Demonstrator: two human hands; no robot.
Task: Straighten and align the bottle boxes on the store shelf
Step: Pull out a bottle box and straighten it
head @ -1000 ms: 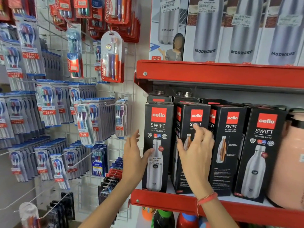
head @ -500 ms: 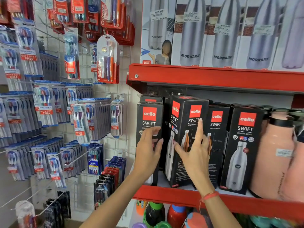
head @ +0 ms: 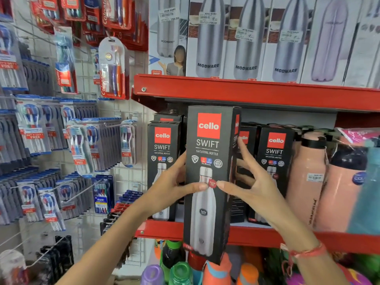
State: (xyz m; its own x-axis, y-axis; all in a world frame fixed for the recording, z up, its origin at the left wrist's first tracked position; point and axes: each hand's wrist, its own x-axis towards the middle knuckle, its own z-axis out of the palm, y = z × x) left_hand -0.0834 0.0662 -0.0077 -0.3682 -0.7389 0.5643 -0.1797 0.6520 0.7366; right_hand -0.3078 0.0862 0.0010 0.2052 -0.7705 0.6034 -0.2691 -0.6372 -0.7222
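Toothbrush packs (head: 80, 145) hang on the wall grid off the shelf's left end, not mine to touch. At the shelf's (head: 257, 236) left end one cello box (head: 162, 161) stands upright, face forward, looks aligned. Next, my left hand (head: 170, 188) grips the left side of the pulled-out box (head: 207, 182), thumb across its front; box is off the shelf, out past the front edge, its bottom hanging below the red lip, roughly upright. My right hand (head: 253, 182) clamps its right side, thumb on the front, fingers spread round the edge. Right of that, two more cello boxes (head: 274, 157) stand on the shelf; the nearer one is mostly hidden. Pink flasks (head: 308, 182) toward the right end. Judgement: early-mid; held box needs reseating flush, neighbours probably squaring too.
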